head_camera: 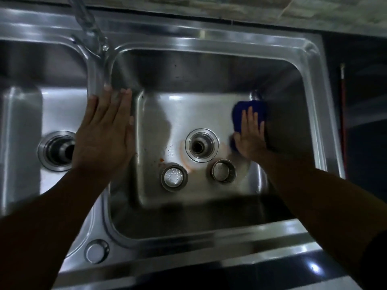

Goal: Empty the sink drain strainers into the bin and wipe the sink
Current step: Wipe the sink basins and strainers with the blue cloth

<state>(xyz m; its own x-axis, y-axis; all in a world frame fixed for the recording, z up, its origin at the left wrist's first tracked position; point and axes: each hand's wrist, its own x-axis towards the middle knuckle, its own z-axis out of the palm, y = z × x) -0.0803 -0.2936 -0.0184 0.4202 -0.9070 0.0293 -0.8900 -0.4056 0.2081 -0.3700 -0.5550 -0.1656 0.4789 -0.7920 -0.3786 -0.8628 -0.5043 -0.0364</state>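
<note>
A double steel sink (209, 41) fills the view. My right hand (250, 137) presses a blue cloth (240, 108) flat against the floor of the right basin, at its right side near the wall. My left hand (104, 135) lies flat with fingers spread on the divider between the two basins and holds nothing. Two metal strainers stand on the right basin's floor: one (174, 176) shows its perforated bottom, the other (223, 171) stands to its right. Both drains are uncovered, the right one (201, 145) and the left one (57, 150). An orange stain sits beside the right drain.
The tap (89, 28) rises from the back rim above the divider. A round cap (96, 251) sits in the front rim. A dark counter edge (293, 268) runs along the front, and dark space with a red strip (343, 122) lies right of the sink.
</note>
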